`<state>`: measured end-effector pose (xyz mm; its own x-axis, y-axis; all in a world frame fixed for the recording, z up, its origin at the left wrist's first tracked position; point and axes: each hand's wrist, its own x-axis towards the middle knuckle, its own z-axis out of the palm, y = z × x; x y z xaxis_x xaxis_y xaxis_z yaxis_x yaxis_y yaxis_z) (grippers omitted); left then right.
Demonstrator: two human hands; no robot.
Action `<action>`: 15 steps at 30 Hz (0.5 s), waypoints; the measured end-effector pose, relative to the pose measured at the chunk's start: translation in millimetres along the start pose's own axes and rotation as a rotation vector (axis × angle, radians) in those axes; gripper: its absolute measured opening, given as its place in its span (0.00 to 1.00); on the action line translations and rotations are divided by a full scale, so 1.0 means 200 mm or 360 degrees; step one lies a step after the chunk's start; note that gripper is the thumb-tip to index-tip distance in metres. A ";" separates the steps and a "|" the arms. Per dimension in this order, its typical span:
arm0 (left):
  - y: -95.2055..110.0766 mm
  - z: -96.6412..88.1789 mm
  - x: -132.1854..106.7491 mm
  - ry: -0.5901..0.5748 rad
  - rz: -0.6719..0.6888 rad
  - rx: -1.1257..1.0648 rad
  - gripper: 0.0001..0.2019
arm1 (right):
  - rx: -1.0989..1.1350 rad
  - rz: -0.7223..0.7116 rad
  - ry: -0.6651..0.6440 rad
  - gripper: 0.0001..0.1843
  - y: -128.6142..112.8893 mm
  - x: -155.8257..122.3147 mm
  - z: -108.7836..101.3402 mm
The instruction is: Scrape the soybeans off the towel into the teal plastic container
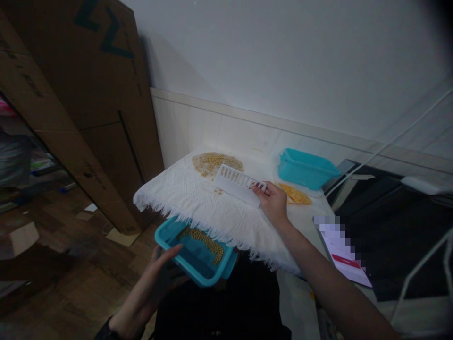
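My left hand (164, 264) grips the near left rim of a blue plastic basin (208, 276), thumb over the edge. Small yellow beans (201, 238) lie along the far side of its bottom, and the basin sits below the fringed edge of a white tablecloth (233, 224). In my right hand (274, 203) is a white slotted plastic tray (237, 186), pinched at its right end and tilted just over the cloth. Behind the tray's left end spreads a pile of beans and finer grains (214, 163); a few loose beans (218, 191) lie nearer the front.
A second turquoise basin (306, 167) stands at the back right, beside a yellow cloth or bag (295, 194). Farther right are a dark panel (371, 236) and a pale printed sheet (339, 250). Tall cardboard boxes (106, 108) flank the table's left side.
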<state>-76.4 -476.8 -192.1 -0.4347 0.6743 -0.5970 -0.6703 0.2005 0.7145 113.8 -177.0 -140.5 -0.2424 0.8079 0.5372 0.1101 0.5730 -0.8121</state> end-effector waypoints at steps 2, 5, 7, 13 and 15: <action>-0.01 -0.01 0.01 -0.0010 0.0002 -0.0010 0.50 | -0.0031 -0.0006 0.0014 0.25 0.00 0.00 0.00; -0.01 -0.01 0.02 0.0003 0.0000 -0.0014 0.50 | -0.0050 -0.0008 -0.0013 0.25 0.01 0.01 0.00; -0.01 -0.01 0.02 0.0016 0.0001 -0.0006 0.50 | -0.0035 -0.0007 -0.0031 0.25 0.01 0.01 0.00; -0.01 -0.01 0.01 0.0028 -0.0004 -0.0001 0.50 | 0.0021 0.0026 -0.0089 0.28 -0.01 0.01 0.01; -0.01 -0.01 0.01 0.0012 -0.0001 -0.0008 0.50 | 0.0030 0.0030 -0.0110 0.27 -0.02 0.01 0.01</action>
<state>-77.1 -476.5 -195.0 -0.4387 0.6687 -0.6004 -0.6736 0.1975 0.7122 110.4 -178.8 -137.0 -0.3064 0.8067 0.5053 0.0973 0.5546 -0.8264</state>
